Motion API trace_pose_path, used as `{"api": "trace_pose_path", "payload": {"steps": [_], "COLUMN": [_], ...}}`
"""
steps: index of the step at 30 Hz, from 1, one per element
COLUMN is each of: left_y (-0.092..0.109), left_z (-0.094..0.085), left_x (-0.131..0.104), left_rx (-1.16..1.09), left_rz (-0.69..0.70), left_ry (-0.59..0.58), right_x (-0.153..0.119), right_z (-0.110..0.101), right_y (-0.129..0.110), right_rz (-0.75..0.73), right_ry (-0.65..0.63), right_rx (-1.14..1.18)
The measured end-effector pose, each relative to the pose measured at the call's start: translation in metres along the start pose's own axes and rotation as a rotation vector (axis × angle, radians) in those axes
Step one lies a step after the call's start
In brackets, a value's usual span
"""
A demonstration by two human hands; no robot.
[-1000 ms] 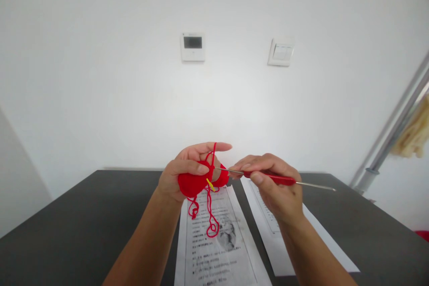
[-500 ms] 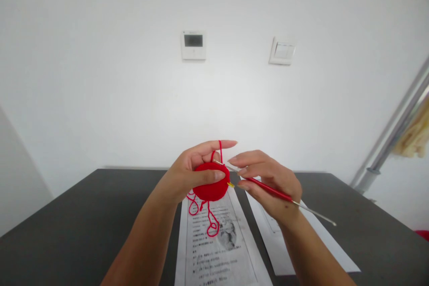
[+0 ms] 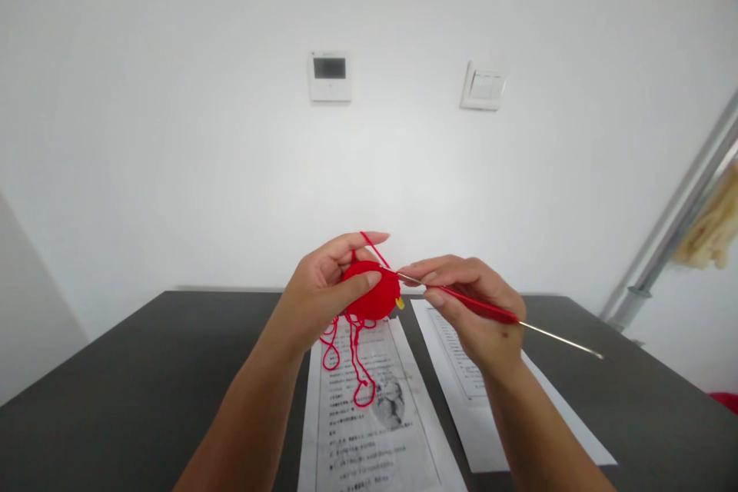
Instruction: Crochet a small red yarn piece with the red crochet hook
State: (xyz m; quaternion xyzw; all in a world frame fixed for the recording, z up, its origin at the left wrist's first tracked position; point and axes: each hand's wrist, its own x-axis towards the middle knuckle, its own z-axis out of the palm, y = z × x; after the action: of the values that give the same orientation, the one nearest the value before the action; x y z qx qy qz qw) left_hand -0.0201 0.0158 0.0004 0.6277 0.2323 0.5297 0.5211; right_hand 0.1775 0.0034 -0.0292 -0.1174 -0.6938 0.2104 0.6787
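Note:
A round red crocheted piece (image 3: 377, 298) is pinched between the thumb and fingers of my left hand (image 3: 323, 284). Red yarn (image 3: 376, 248) runs over the raised left index finger down to the piece's upper right edge. My right hand (image 3: 481, 304) grips the red handle of a crochet hook (image 3: 484, 309); its metal tip meets that edge, where the very end is hard to make out. A yellow stitch marker (image 3: 400, 303) hangs at the right side of the piece. Loose loops of red yarn (image 3: 364, 392) dangle below it.
Two printed sheets, a left one (image 3: 369, 453) and a right one (image 3: 484, 446), lie on the dark table (image 3: 144, 384). On the white wall behind are a thermostat panel (image 3: 330, 77) and a switch (image 3: 484, 87). A metal pole (image 3: 674, 238) stands at the right.
The red piece has tilted and risen slightly. The hook now lies flatter, with its shaft further right, and the yarn from the left index finger slants to the right.

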Motion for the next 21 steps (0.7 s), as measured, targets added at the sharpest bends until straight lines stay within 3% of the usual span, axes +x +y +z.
{"api": "trace_pose_path", "payload": {"steps": [5, 15, 21], "left_y": [0.0033, 0.0056, 0.0062], "left_z": [0.0023, 0.0030, 0.0039], "left_x": [0.0023, 0.0011, -0.0010], "left_rx": [0.017, -0.015, 0.000], "left_rz": [0.031, -0.021, 0.003], "left_ry": [0.042, -0.061, -0.012], "right_x": [0.0024, 0.0014, 0.0018], "right_z": [-0.0002, -0.0009, -0.0024], "right_y": [0.0001, 0.0005, 0.0013], "right_rz": [0.017, -0.028, 0.014], "right_ry": [-0.019, -0.019, 0.005], "right_rx": [0.015, 0.000, 0.038]}}
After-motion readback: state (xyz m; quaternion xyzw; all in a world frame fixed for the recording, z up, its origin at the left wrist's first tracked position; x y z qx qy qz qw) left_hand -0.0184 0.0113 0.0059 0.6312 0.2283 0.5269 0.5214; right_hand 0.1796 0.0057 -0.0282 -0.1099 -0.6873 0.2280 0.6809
